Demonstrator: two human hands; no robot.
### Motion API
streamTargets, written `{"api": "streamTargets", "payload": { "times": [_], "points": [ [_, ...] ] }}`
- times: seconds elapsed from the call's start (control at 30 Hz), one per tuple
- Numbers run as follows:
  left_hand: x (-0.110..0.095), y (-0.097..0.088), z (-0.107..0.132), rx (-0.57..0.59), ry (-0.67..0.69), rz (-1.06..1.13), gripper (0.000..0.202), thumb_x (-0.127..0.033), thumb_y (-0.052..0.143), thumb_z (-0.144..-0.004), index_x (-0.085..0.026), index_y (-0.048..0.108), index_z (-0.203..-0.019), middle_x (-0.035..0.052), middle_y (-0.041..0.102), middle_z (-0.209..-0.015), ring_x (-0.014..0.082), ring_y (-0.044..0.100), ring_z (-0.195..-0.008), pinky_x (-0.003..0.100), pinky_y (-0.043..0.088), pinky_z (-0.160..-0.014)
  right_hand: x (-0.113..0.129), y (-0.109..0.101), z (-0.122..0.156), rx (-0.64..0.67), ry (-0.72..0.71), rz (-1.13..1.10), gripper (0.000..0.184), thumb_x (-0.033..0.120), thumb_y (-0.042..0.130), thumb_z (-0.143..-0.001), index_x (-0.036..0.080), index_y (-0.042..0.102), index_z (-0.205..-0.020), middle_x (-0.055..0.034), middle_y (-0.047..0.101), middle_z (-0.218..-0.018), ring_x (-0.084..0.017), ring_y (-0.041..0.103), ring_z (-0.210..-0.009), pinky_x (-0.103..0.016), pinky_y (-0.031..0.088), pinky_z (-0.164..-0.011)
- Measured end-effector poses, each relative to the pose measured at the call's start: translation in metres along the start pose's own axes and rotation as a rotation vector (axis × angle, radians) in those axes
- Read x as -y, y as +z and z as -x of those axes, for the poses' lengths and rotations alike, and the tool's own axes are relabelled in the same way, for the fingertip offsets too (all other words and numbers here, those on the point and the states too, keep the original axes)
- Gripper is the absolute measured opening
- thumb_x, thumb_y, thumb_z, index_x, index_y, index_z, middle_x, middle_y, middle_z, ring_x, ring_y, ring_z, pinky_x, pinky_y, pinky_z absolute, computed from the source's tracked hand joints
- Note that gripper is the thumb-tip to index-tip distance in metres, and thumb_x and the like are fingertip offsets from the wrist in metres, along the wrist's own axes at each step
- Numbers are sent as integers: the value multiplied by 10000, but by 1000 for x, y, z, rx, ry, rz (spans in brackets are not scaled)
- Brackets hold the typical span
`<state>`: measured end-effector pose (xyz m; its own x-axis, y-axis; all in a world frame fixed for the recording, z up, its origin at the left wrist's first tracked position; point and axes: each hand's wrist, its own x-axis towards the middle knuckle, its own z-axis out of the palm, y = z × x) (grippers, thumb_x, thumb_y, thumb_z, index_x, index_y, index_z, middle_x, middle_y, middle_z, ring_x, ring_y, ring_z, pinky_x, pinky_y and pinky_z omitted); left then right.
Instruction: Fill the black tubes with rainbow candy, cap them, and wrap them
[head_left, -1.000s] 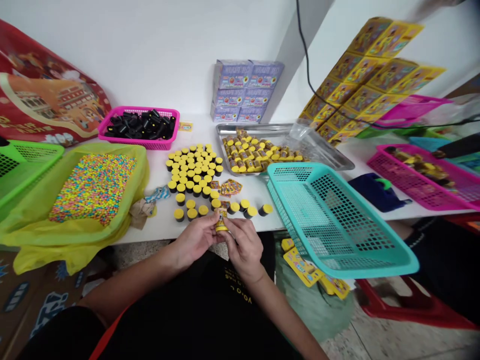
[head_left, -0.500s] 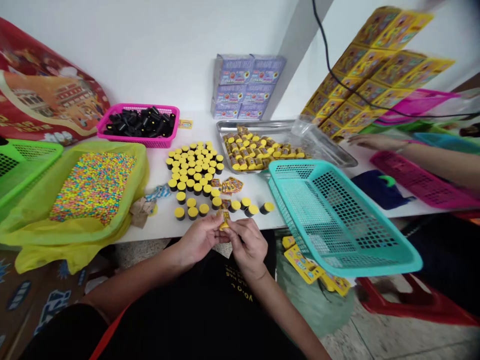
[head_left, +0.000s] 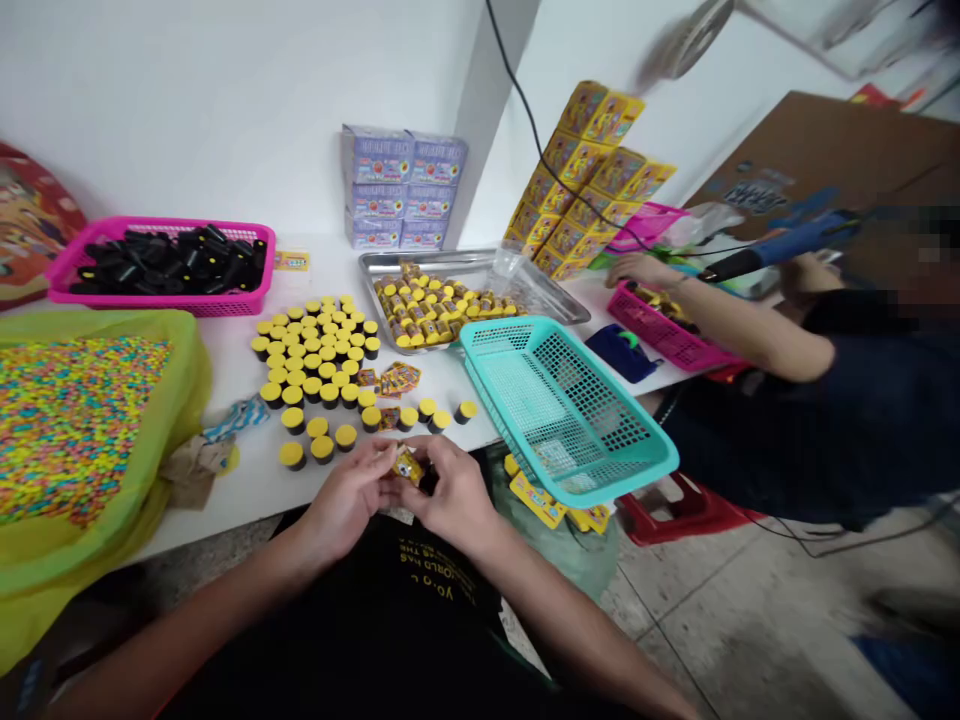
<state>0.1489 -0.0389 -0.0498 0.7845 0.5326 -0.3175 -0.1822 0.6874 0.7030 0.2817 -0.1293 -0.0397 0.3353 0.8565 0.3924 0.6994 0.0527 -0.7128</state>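
My left hand (head_left: 352,500) and my right hand (head_left: 459,490) meet in front of the table's near edge. Between them is a yellow printed label (head_left: 406,466), pinched by the fingers of my left hand. Dark material, seemingly the black body of a small tub, shows behind it within my right hand's curled fingers; much of it is hidden. Just beyond stand several small black tubs with yellow lids (head_left: 328,391), some in a loose front row. Among them lies a fanned pile of printed labels (head_left: 400,379).
A metal tray (head_left: 574,308) holds labelled tubs. Right of it is a turquoise basket (head_left: 660,468) overhanging the table edge. At left are a pink basket (head_left: 161,305) of black tubs and a yellow-lined bin (head_left: 187,375) of colourful pellets. A co-worker's arm (head_left: 739,325) is at right.
The view has swung right, showing more of the co-worker and a blue hand tool. My hands have closed in around the label, and dark material now shows behind it.
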Motion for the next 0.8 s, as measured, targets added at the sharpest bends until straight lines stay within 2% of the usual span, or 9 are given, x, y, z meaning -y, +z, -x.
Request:
{"api": "streamTargets", "payload": {
  "times": [0.1,0.17,0.27,0.37,0.43,0.5,0.63,0.7,0.8],
  "points": [
    [-4,0,3,71,-38,-64,412,-414,682,-834,-156,568,-1135,128,735,-949,255,725,-764,353,562,-667,-15,-43,-25,-28,-7,134,386,246,624,-760,195,619,-1143,-43,684,-880,-176,631,-720,-302,520,-671],
    [-8,-3,6,61,-58,-100,424,-388,689,-828,-138,561,-1146,149,738,-945,265,730,-756,334,558,-637,-37,-79,-52,-18,22,359,420,254,633,-767,173,623,-1179,-72,694,-919,-197,641,-756,-324,517,-729],
    [-13,-8,10,42,-51,-123,383,-376,691,-827,-112,590,-1086,150,740,-891,228,720,-695,278,536,-582,-84,-116,-99,145,61,760,317,136,613,-738,154,698,-1042,-119,695,-978,-248,640,-918,-328,479,-835],
    [-16,-15,15,-18,-15,-126,352,-392,685,-834,-112,612,-1035,128,735,-844,189,704,-659,233,510,-541,-130,-116,-131,396,114,923,266,59,596,-728,148,733,-938,-123,705,-996,-241,641,-962,-283,464,-838],
    [-18,-19,18,-60,1,-122,347,-404,688,-831,-118,616,-1013,116,731,-833,176,697,-643,218,495,-517,-151,-106,-142,453,101,918,253,56,611,-734,154,743,-926,-111,716,-975,-231,649,-944,-267,469,-823],
    [-18,-23,21,-92,7,-127,354,-417,697,-820,-123,617,-1001,104,725,-817,168,689,-622,209,478,-486,-162,-96,-150,449,81,899,264,80,643,-737,160,744,-967,-109,721,-979,-231,655,-931,-272,479,-821],
    [-18,-34,26,-148,34,-207,360,-431,711,-801,-126,629,-975,62,697,-743,148,668,-567,183,419,-422,-155,-99,-161,312,72,866,347,183,671,-776,156,699,-1121,-140,695,-1094,-259,653,-946,-343,498,-859],
    [-20,-39,26,-182,80,-285,336,-433,706,-801,-133,635,-935,36,675,-700,132,648,-535,174,385,-400,-135,-107,-158,172,63,823,323,263,631,-836,151,681,-1135,-137,693,-1061,-255,657,-904,-366,511,-838],
    [-30,-40,20,-226,176,-426,293,-430,701,-791,-151,611,-807,-4,630,-626,104,592,-476,177,356,-388,-89,-107,-130,15,-34,641,253,345,608,-869,174,691,-1036,-87,691,-917,-213,652,-768,-325,522,-728]
  ]
}}
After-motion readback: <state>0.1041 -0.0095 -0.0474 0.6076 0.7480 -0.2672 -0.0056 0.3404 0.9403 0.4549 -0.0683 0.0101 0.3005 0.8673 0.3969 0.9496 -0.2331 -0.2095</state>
